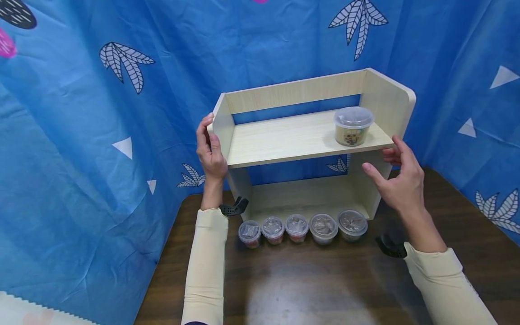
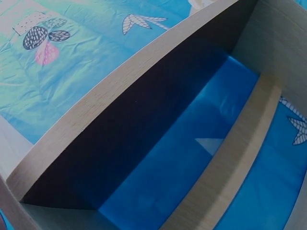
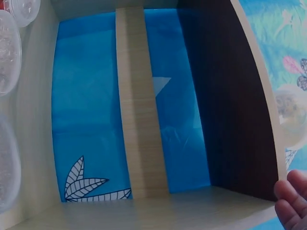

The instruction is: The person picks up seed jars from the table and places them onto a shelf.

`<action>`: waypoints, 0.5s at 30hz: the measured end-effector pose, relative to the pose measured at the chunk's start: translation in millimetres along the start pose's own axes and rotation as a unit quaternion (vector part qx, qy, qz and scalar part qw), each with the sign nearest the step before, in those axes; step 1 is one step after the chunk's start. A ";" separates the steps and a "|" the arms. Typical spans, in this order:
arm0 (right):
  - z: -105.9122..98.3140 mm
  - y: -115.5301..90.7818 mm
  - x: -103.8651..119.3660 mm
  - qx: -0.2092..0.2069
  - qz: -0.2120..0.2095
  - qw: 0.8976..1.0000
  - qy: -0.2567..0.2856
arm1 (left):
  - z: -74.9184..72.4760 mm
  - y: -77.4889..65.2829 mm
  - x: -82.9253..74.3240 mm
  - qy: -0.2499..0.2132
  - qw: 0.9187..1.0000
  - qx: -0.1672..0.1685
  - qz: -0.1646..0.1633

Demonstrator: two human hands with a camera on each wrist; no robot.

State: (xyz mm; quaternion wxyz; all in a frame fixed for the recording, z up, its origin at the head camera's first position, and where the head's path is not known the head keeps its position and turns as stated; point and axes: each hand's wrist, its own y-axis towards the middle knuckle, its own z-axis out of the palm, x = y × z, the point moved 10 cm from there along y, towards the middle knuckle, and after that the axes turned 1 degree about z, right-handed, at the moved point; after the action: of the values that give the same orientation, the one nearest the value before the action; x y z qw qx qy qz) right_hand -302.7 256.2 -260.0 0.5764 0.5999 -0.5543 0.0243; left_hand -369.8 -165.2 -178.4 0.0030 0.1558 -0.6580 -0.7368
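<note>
A pale wooden two-tier shelf (image 1: pixel 280 137) stands on the dark table. My left hand (image 1: pixel 212 155) holds the front edge of its left side panel, thumb toward the inside. At the right front corner, my right hand (image 1: pixel 402 178) has its fingertips right by the upper board's edge, thumb spread away. In the right wrist view, its fingers (image 3: pixel 291 200) show beside that corner. A round lidded tub (image 1: pixel 353 126) with pale contents sits on the upper board's right end. The left wrist view shows the shelf's underside (image 2: pixel 158 81), with the left hand out of sight.
Several small lidded cups stand in a row before the shelf, from a cup with red contents (image 1: pixel 249 234) at left to a larger cup (image 1: pixel 352 225) at right. Blue patterned cloth (image 1: pixel 162 90) hangs behind and beside the brown table (image 1: pixel 300 289).
</note>
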 end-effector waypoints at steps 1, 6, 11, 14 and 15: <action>-0.6 -1.2 -0.9 -0.004 -0.003 1.000 0.000 | -0.1 0.0 0.2 0.001 1.000 0.000 -0.001; -1.4 -8.0 -7.1 -0.007 -0.001 1.000 0.002 | 0.3 -0.6 1.6 0.003 1.000 0.001 -0.004; 0.1 -14.8 -14.7 0.000 0.008 1.000 -0.004 | 0.7 -1.2 2.6 0.002 1.000 0.000 -0.008; 1.0 -18.6 -19.8 0.001 0.013 1.000 -0.010 | 2.5 1.3 -6.2 0.008 1.000 -0.002 -0.013; 1.4 -19.9 -21.4 0.002 0.015 1.000 -0.010 | 3.4 2.6 -10.8 0.010 1.000 -0.002 -0.013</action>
State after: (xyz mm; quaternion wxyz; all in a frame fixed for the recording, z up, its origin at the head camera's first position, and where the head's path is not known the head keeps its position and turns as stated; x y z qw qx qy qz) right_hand -298.0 263.3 -287.9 0.5693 0.5926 -0.5692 0.0279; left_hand -360.8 -159.9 -173.2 0.0008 0.1719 -0.6545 -0.7362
